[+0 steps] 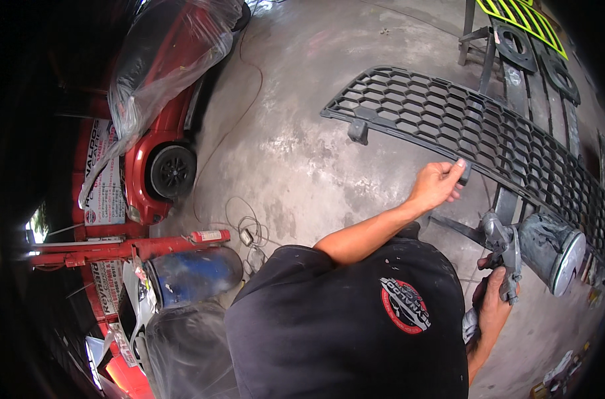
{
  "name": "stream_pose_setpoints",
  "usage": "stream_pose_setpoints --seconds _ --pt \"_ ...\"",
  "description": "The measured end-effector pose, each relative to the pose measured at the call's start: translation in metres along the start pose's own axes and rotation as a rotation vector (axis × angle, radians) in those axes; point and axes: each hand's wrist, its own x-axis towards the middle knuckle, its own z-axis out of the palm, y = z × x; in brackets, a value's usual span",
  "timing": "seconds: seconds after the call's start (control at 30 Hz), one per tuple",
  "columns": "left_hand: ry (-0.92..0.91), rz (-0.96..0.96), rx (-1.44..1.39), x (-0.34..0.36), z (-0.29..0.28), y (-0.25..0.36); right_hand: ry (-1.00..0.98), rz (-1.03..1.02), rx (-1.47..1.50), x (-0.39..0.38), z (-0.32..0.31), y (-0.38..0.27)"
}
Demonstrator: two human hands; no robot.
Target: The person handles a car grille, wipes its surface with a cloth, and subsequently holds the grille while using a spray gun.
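A long black honeycomb grille (pixel 442 113) stretches across the right side, lying on a dark stand. My left hand (pixel 442 183) reaches to its near edge, thumb and fingers closed on a small dark block there. A similar block (pixel 358 132) sticks out farther left along the same edge. Low on the right, my right hand (pixel 494 298) is wrapped round the handle of a grey, paint-stained spray gun (pixel 505 246). The gun's large cup (pixel 548 243), smeared with dark paint, lies close beside the grille. Part of the right hand's grip is hidden behind the gun.
A red car (pixel 157 156) under clear plastic sheeting (pixel 149 93) stands at left. A blue drum (pixel 199 276) and a red cylinder (pixel 209 236) are nearer. Cords (pixel 249 229) lie on the concrete floor. Black ring-shaped parts (pixel 515 48) and a yellow-green slatted piece (pixel 528 23) sit at far right.
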Motion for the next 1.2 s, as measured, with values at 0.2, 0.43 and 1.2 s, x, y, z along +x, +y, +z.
stream_pose_setpoints --seconds 0.2,0.43,1.2 --pt "-0.063 -0.015 0.055 0.012 0.002 0.007 -0.052 -0.02 -0.121 -0.006 0.019 0.0" --pt "-0.134 0.084 -0.109 -0.011 -0.021 0.004 -0.126 -0.047 0.01 0.003 0.041 -0.006" --pt "0.574 0.207 0.414 0.012 -0.168 -0.015 -0.342 -0.125 -0.173 0.034 0.071 -0.04"
